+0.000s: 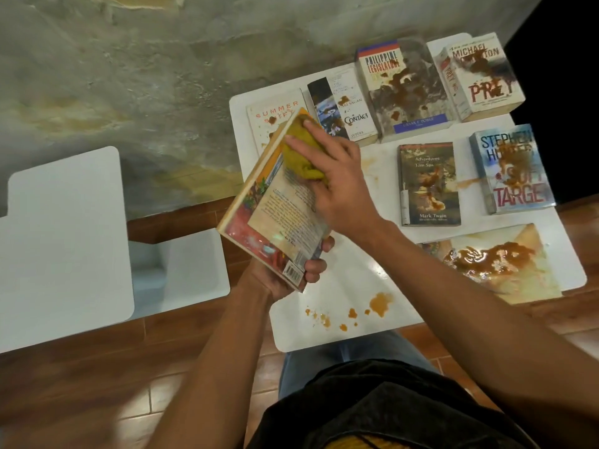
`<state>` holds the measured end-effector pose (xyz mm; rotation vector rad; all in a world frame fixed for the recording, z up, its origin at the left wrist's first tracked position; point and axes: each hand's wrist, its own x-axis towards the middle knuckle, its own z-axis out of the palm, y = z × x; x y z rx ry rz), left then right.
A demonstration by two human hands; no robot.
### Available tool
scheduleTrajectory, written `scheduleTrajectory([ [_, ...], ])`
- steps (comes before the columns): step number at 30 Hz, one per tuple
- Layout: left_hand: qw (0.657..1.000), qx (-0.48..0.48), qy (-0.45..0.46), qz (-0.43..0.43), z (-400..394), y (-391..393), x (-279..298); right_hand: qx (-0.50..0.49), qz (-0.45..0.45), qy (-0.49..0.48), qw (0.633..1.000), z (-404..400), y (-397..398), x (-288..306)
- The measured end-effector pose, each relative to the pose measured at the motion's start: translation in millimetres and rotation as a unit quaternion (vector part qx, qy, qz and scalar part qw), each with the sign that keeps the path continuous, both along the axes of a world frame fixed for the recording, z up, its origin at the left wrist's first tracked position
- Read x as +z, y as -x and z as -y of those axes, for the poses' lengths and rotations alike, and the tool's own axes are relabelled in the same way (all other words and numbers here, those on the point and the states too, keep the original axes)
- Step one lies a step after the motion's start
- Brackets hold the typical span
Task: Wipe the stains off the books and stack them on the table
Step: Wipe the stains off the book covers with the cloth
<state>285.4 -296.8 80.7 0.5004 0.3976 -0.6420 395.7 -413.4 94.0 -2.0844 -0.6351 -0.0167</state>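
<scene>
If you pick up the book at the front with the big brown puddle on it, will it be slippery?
Probably yes: the front book carries a thick, glossy brown puddle across its cover, so fingers could slide and get messy. Tilting it would likely make the sauce run onto the white table. It looks thin, so it may bend a little.

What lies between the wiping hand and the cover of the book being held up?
Only the yellow-green cloth: the right hand presses it onto the held book, which the left hand grips at its lower end.
</scene>
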Motion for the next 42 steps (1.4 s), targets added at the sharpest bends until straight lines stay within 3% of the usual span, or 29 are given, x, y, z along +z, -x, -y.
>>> scheduleTrajectory([
  [6,0.993,-0.013,0.115,0.009,1,-3,-15,-0.064,-0.012,0.039,0.997,20,-22,-23],
  [10,0.990,-0.005,0.140,0.010,1,-6,-17,-0.080,-0.052,0.046,0.994,34,-21,-35],
  [17,0.994,0.047,0.095,-0.002,0,-17,-12,-0.024,-0.078,0.045,0.996,32,7,-28],
  [23,0.990,0.113,0.067,-0.052,-7,-26,-4,0.090,-0.045,0.055,0.993,33,28,-12],
  [26,0.990,0.094,0.092,-0.052,-9,-26,-1,0.142,0.009,0.065,0.988,44,18,-14],
  [28,0.992,0.062,0.103,-0.033,-10,-24,-2,0.097,0.003,0.076,0.992,47,2,-23],
  [31,0.994,0.035,0.097,-0.021,-7,-20,-1,-0.010,-0.080,0.072,0.994,45,-16,-30],
  [35,0.998,0.026,0.039,-0.033,-2,-20,5,-0.043,-0.136,0.038,0.989,27,-18,-21],
  [38,0.996,0.052,0.015,-0.071,1,-24,12,0.014,-0.128,0.021,0.992,15,5,1],
  [42,0.984,0.127,-0.018,-0.121,-4,-28,11,0.145,-0.027,0.013,0.989,4,34,20],
])
